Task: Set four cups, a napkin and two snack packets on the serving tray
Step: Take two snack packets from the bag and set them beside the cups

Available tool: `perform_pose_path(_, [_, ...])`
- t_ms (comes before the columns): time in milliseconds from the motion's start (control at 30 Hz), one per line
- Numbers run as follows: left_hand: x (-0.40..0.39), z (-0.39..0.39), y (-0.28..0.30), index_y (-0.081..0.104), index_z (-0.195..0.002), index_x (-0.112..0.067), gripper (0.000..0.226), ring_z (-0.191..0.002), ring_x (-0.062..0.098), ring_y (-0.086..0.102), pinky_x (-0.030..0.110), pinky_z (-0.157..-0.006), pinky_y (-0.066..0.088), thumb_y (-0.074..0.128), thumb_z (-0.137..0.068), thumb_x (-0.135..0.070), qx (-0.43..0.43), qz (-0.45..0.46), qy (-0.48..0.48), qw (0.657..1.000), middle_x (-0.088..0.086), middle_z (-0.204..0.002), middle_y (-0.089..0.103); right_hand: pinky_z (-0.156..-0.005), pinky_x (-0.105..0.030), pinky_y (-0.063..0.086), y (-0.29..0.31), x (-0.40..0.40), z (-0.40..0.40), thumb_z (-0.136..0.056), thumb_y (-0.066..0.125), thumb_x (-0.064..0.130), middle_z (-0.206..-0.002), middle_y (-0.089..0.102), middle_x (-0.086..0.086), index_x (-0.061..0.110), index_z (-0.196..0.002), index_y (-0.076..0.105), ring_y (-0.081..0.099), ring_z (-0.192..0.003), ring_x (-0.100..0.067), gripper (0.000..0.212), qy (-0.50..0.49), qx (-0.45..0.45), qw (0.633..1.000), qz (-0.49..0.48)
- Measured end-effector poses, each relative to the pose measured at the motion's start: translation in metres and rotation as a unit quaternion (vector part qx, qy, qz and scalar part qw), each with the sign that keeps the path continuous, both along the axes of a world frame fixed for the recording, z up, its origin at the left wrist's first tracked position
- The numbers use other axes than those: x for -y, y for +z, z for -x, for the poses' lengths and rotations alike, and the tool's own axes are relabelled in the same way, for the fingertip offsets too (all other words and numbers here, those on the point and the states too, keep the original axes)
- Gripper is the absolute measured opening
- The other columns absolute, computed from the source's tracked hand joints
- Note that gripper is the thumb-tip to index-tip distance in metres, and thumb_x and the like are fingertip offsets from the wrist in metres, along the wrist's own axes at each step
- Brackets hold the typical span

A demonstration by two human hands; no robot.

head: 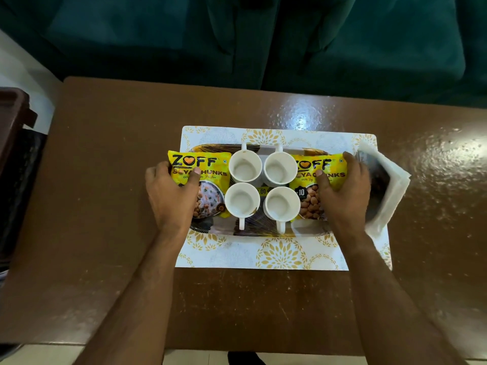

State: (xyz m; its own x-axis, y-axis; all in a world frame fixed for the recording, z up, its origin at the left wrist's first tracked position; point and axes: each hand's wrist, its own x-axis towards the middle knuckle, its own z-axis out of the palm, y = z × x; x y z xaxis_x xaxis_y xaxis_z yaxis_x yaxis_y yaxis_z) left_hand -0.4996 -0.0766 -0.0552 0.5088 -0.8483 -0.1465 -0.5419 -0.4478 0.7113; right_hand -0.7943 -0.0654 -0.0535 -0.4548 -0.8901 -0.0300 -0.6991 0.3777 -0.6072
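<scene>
Serving tray (259, 232): dark with gold pattern, oblong, long axis running left to right across the view; lies on a white placemat (276, 255) printed with gold leaf rosettes, which lies on the brown table (110, 180).

Cups, four, white, upright, mouths up, grouped two by two at the tray's middle. Far left cup (245, 165) and far right cup (280, 167) have handles pointing away from the person; near left cup (242, 199) and near right cup (282, 203) have handles pointing toward the person. Neighbouring cups stand just beside one another.

Left snack packet (208, 167): yellow, marked ZOFF SOYA CHUNKS, lying flat on the tray's left end, long axis near to far, top of the print toward the far side; its far left corner overhangs the tray rim. Right snack packet (311, 204): same kind, same orientation, on the tray's right part beside the right-hand cups.

Napkin (390, 188): white, folded, at the tray's right end, draped over the rim with its outer part on the placemat, long axis roughly near to far and slightly skewed.

Left hand (171, 196): gripping the left packet's outer edge, thumb on its printed face. Right hand (345, 188): gripping the right packet's outer edge likewise, thumb on top. The hands are well apart, one at each end of the tray.

Background: dark green sofa (342, 48) beyond the table.
</scene>
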Motion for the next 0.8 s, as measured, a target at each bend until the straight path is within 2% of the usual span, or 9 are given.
perform_pose_path(67, [-0.001,0.002,-0.002,0.066,-0.116,-0.009,0.039,-0.111,0.027,0.055,0.031,-0.088,0.038,0.076,-0.091,-0.036,-0.004,-0.005,-0.011,1.0,0.013,-0.12,0.056,-0.111,-0.043,0.037,-0.001,-0.001,-0.003,-0.094,0.07,0.031,-0.14,0.053,-0.02,0.005,-0.146,0.048,0.048,-0.135,-0.035,0.062,-0.001,0.0,1.0,0.004])
perform_pose_path(167, [-0.001,0.003,-0.003,0.065,-0.116,-0.008,0.039,-0.119,0.031,0.054,0.033,-0.093,0.04,0.075,-0.092,-0.036,-0.007,-0.01,-0.018,1.0,0.014,-0.122,0.054,-0.113,-0.041,0.035,-0.002,-0.001,-0.007,-0.096,0.069,0.029,-0.142,0.053,-0.02,0.003,-0.147,0.047,0.045,-0.137,-0.035,0.062,0.001,-0.001,1.0,0.009])
perform_pose_path(367, [0.0,0.002,-0.003,0.065,-0.118,-0.009,0.039,-0.123,0.03,0.052,0.035,-0.095,0.041,0.075,-0.091,-0.037,-0.012,-0.008,-0.02,1.0,0.013,-0.125,0.055,-0.112,-0.042,0.036,-0.001,-0.002,-0.008,-0.097,0.068,0.028,-0.142,0.053,-0.02,0.002,-0.147,0.047,0.046,-0.137,-0.035,0.06,0.006,-0.011,1.0,0.016])
perform_pose_path(667, [-0.008,0.002,-0.003,0.061,-0.129,-0.008,0.05,-0.128,0.029,0.047,0.029,-0.096,0.036,0.076,-0.09,-0.036,0.002,0.002,-0.03,1.0,0.014,-0.129,0.055,-0.112,-0.047,0.038,-0.006,-0.007,-0.013,-0.101,0.061,0.035,-0.147,0.05,-0.019,0.004,-0.149,0.043,0.044,-0.14,-0.035,0.06,0.008,-0.037,0.999,0.011])
perform_pose_path(800, [-0.009,0.002,-0.005,0.059,-0.131,-0.007,0.053,-0.13,0.031,0.046,0.031,-0.098,0.036,0.076,-0.09,-0.035,-0.003,-0.002,-0.03,1.0,0.015,-0.13,0.054,-0.112,-0.049,0.04,-0.007,-0.007,-0.014,-0.101,0.06,0.035,-0.146,0.051,-0.02,0.003,-0.149,0.043,0.045,-0.139,-0.036,0.059,0.012,-0.044,0.999,0.013])
